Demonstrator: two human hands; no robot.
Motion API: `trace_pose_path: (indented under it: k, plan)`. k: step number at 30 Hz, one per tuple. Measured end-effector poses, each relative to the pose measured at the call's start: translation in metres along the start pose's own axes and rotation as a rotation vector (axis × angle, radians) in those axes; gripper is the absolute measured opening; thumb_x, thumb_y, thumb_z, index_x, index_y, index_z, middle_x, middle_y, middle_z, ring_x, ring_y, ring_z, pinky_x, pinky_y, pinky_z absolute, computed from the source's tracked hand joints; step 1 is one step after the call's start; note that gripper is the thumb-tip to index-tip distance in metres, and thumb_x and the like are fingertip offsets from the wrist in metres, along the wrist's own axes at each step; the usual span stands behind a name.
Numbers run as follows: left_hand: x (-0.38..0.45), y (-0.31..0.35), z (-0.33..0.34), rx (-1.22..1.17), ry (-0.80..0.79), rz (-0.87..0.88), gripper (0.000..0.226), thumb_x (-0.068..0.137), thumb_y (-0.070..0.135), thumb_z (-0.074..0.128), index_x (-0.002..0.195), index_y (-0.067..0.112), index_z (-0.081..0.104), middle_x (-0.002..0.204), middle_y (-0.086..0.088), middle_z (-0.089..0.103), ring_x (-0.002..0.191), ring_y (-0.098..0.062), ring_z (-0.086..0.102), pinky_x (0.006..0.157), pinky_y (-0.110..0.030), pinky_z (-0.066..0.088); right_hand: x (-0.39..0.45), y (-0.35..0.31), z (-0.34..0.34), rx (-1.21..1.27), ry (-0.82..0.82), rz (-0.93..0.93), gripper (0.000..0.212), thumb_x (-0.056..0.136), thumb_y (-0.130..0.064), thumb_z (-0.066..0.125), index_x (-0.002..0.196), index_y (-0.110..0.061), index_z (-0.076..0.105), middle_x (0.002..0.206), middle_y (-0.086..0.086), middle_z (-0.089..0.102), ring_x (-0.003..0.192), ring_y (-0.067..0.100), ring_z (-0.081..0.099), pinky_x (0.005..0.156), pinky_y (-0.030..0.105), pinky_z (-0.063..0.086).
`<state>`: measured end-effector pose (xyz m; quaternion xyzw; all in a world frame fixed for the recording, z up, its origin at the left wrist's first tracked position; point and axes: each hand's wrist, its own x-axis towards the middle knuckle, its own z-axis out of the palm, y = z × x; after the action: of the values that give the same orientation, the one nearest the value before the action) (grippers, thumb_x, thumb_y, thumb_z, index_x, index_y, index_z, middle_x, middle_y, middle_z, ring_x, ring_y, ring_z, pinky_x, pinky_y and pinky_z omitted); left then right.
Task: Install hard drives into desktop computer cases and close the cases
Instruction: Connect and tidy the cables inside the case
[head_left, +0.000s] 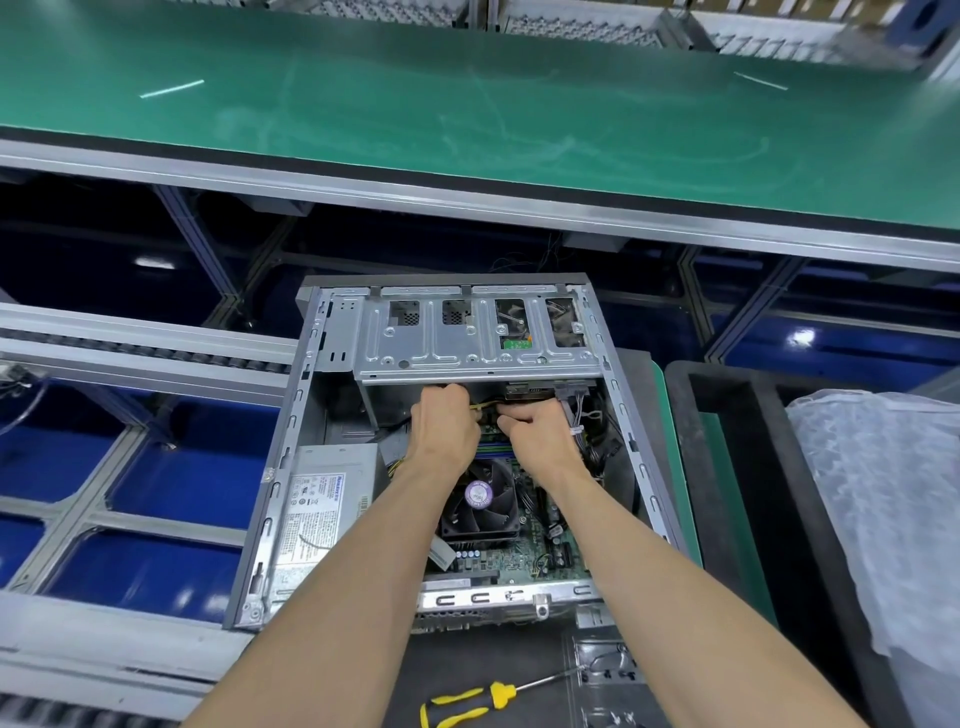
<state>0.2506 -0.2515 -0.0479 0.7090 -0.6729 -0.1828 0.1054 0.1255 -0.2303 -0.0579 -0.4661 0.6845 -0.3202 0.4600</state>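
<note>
Open computer case (291, 467) lying on the counter (483, 670). Both grips curl beneath the drive cage (467, 343): left hand (444, 426) and right hand (540, 431) pinching thin cables (480, 408). Screwdriver (467, 701) lies nearby.

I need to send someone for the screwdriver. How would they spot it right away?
Find the open computer case lying on its side in front of the person. On the dark mat just below its near edge lies the screwdriver. Its yellow-and-black handle is the only brightly coloured thing there.
</note>
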Motion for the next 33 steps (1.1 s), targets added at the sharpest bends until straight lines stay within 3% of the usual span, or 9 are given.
trace_pose_path:
  k: [3, 7, 12, 19, 22, 26, 30, 33]
  plan:
    - [-0.003, -0.001, -0.001, -0.007, 0.021, 0.000, 0.021, 0.098, 0.018, 0.062, 0.080, 0.013, 0.052, 0.086, -0.011, 0.057, 0.091, -0.038, 0.063, 0.065, -0.035, 0.039, -0.001, -0.001, 0.000, 0.007, 0.006, -0.005, 0.030, 0.101, -0.011, 0.057, 0.129, -0.006, 0.065, 0.131, 0.007, 0.064, 0.110, 0.009, 0.051, 0.096, 0.021, 0.036]
    - [-0.006, -0.004, -0.001, 0.106, 0.094, 0.057, 0.025, 0.099, 0.030, 0.060, 0.077, 0.021, 0.052, 0.090, -0.013, 0.070, 0.092, -0.037, 0.065, 0.073, -0.035, 0.035, -0.001, -0.002, 0.000, 0.016, 0.014, -0.022, 0.030, 0.100, -0.008, 0.057, 0.128, -0.002, 0.065, 0.129, 0.009, 0.065, 0.115, 0.012, 0.054, 0.096, 0.021, 0.037]
    - [-0.003, -0.001, 0.001, 0.035, -0.005, 0.058, 0.015, 0.096, 0.010, 0.057, 0.086, 0.013, 0.046, 0.102, -0.018, 0.064, 0.103, -0.042, 0.059, 0.071, -0.036, 0.035, -0.002, -0.002, 0.000, -0.004, 0.007, -0.018, 0.031, 0.101, -0.009, 0.056, 0.130, -0.004, 0.064, 0.132, 0.009, 0.063, 0.121, 0.017, 0.055, 0.099, 0.022, 0.036]
    - [-0.004, 0.005, -0.007, -0.004, -0.023, 0.043, 0.029, 0.092, 0.006, 0.054, 0.069, 0.013, 0.038, 0.083, -0.010, 0.048, 0.093, -0.036, 0.057, 0.069, -0.034, 0.035, -0.005, -0.004, -0.001, -0.041, -0.002, -0.026, 0.033, 0.101, -0.006, 0.054, 0.132, -0.002, 0.062, 0.133, 0.010, 0.063, 0.119, 0.017, 0.056, 0.096, 0.022, 0.037]
    - [-0.003, 0.007, -0.007, -0.117, -0.041, -0.033, 0.024, 0.092, 0.006, 0.050, 0.070, 0.011, 0.041, 0.088, -0.015, 0.055, 0.084, -0.037, 0.052, 0.069, -0.036, 0.039, -0.006, -0.006, -0.003, -0.068, -0.013, -0.053, 0.034, 0.099, -0.001, 0.051, 0.130, -0.003, 0.064, 0.122, 0.006, 0.067, 0.104, 0.014, 0.059, 0.084, 0.013, 0.040]
    - [-0.002, 0.006, -0.007, -0.392, -0.059, -0.158, 0.008, 0.090, 0.010, 0.058, 0.083, 0.005, 0.060, 0.096, -0.015, 0.065, 0.089, -0.036, 0.059, 0.073, -0.037, 0.048, -0.007, -0.009, -0.006, -0.102, -0.099, -0.083, 0.045, 0.091, 0.003, 0.055, 0.130, -0.015, 0.067, 0.119, 0.003, 0.070, 0.085, 0.000, 0.059, 0.066, 0.002, 0.043]
    - [-0.003, 0.004, -0.009, -0.709, -0.060, -0.278, 0.013, 0.086, 0.008, 0.060, 0.092, -0.001, 0.068, 0.095, -0.019, 0.071, 0.095, -0.037, 0.066, 0.083, -0.047, 0.055, -0.008, -0.011, -0.001, -0.104, -0.223, -0.075, 0.041, 0.095, -0.009, 0.064, 0.136, -0.018, 0.061, 0.130, 0.002, 0.063, 0.120, 0.015, 0.053, 0.096, 0.025, 0.037]
    - [-0.002, 0.004, -0.007, -0.848, -0.077, -0.324, 0.019, 0.085, 0.002, 0.056, 0.096, -0.007, 0.068, 0.097, -0.023, 0.071, 0.091, -0.036, 0.066, 0.087, -0.048, 0.055, -0.006, -0.008, 0.003, -0.237, -0.249, -0.091, 0.031, 0.099, -0.018, 0.061, 0.130, -0.022, 0.065, 0.135, 0.009, 0.060, 0.134, 0.027, 0.045, 0.113, 0.039, 0.034]
